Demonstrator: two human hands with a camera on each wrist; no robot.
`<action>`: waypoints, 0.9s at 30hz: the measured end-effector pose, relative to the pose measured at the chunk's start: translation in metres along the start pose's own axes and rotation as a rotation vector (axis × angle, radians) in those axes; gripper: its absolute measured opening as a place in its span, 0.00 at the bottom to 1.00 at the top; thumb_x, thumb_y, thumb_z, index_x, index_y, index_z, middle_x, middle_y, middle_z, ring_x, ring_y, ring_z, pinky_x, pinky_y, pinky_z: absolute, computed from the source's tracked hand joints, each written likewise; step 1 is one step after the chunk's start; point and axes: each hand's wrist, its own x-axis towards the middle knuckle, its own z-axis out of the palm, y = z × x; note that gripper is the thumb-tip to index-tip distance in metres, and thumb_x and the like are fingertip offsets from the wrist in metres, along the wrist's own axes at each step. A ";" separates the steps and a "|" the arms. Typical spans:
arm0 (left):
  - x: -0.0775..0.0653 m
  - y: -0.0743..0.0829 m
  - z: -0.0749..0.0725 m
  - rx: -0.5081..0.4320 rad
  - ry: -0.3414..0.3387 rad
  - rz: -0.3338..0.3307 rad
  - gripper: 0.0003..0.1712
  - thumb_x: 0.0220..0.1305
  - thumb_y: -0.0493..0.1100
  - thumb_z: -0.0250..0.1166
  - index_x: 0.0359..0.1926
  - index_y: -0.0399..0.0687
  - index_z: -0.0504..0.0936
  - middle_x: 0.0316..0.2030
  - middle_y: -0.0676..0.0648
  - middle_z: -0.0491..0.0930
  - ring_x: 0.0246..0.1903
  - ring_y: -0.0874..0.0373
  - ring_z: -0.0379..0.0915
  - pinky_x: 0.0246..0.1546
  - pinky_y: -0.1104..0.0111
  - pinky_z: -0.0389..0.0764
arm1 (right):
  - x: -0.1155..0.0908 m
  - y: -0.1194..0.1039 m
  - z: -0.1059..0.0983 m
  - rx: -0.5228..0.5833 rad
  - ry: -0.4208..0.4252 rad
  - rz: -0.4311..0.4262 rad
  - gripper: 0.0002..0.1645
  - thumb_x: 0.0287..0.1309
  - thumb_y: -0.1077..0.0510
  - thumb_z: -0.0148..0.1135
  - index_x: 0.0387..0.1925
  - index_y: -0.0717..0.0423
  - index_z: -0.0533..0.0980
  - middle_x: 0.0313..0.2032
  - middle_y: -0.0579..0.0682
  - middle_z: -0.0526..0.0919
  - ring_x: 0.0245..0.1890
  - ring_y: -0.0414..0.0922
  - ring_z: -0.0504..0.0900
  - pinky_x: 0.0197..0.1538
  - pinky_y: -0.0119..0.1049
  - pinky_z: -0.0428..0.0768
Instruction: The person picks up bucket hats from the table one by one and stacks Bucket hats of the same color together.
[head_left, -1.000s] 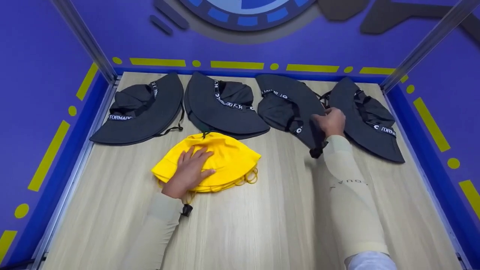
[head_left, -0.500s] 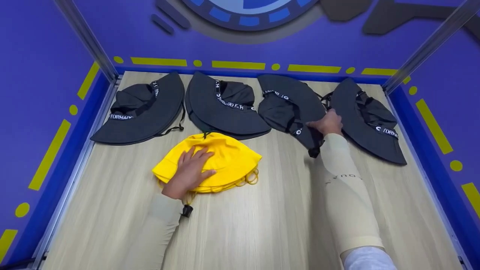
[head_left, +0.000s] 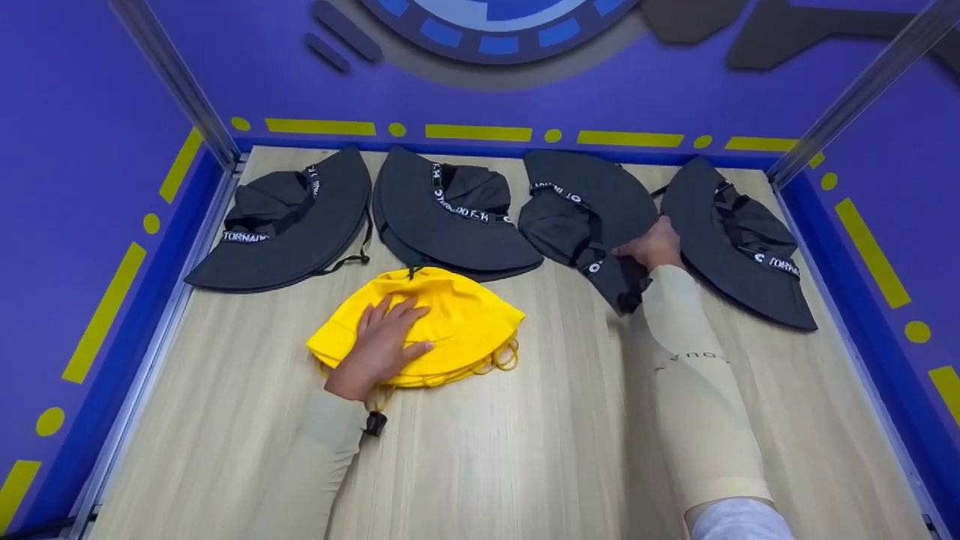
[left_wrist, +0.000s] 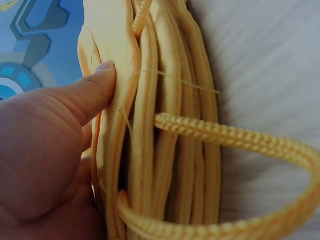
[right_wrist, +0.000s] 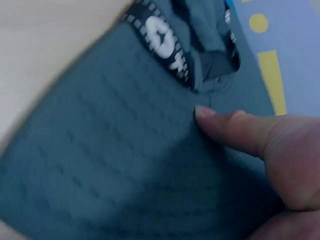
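A stack of folded yellow bucket hats (head_left: 457,315) lies mid-table, with several brim edges layered in the left wrist view. My left hand (head_left: 381,346) rests on its top with fingers spread; the thumb (left_wrist: 102,80) lies along the outer cloth. A yellow cord (left_wrist: 235,135) loops out of the layers. Farther right, my right hand (head_left: 658,246) grips the brim of a dark grey bucket hat (head_left: 559,225), the third from the left in the back row. The right thumb (right_wrist: 220,122) presses on the brim's face near the lettered band; the other fingers are mostly hidden.
Two dark folded hats, a far-left hat (head_left: 330,240) and a second hat (head_left: 450,232), stand along the back. A rightmost dark hat (head_left: 720,262) sits close beside my right hand. Blue panels (head_left: 480,97) wall the wooden table (head_left: 495,465) at the back and sides.
My right hand has shifted slightly along the third dark hat's brim, its thumb now laid over it. The cords between the two right-hand hats are less visible. My left hand stays put.
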 end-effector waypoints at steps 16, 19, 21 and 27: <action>0.000 0.000 -0.001 -0.023 -0.007 -0.010 0.37 0.72 0.60 0.62 0.77 0.56 0.65 0.80 0.46 0.55 0.81 0.36 0.37 0.77 0.36 0.37 | -0.030 -0.034 -0.019 -0.054 0.039 -0.277 0.36 0.67 0.56 0.64 0.72 0.64 0.64 0.70 0.67 0.70 0.69 0.63 0.70 0.73 0.61 0.66; -0.001 0.000 -0.002 -0.025 -0.004 -0.003 0.37 0.72 0.59 0.62 0.77 0.55 0.66 0.80 0.46 0.55 0.80 0.36 0.38 0.76 0.35 0.37 | -0.035 -0.036 -0.019 -0.040 0.092 -0.369 0.25 0.73 0.53 0.59 0.65 0.60 0.72 0.65 0.65 0.76 0.64 0.61 0.75 0.69 0.60 0.69; 0.000 0.001 -0.002 -0.026 -0.004 -0.001 0.37 0.72 0.59 0.62 0.76 0.55 0.66 0.80 0.46 0.56 0.80 0.36 0.38 0.76 0.35 0.38 | -0.039 -0.037 -0.019 -0.021 0.137 -0.416 0.20 0.74 0.52 0.57 0.59 0.60 0.75 0.60 0.64 0.79 0.58 0.59 0.78 0.65 0.59 0.73; 0.000 0.001 -0.001 -0.016 -0.002 -0.002 0.37 0.72 0.60 0.62 0.76 0.55 0.66 0.80 0.46 0.56 0.80 0.36 0.39 0.76 0.35 0.38 | -0.056 -0.040 -0.030 0.068 0.220 -0.486 0.16 0.73 0.52 0.60 0.54 0.59 0.79 0.54 0.62 0.84 0.50 0.56 0.81 0.56 0.54 0.76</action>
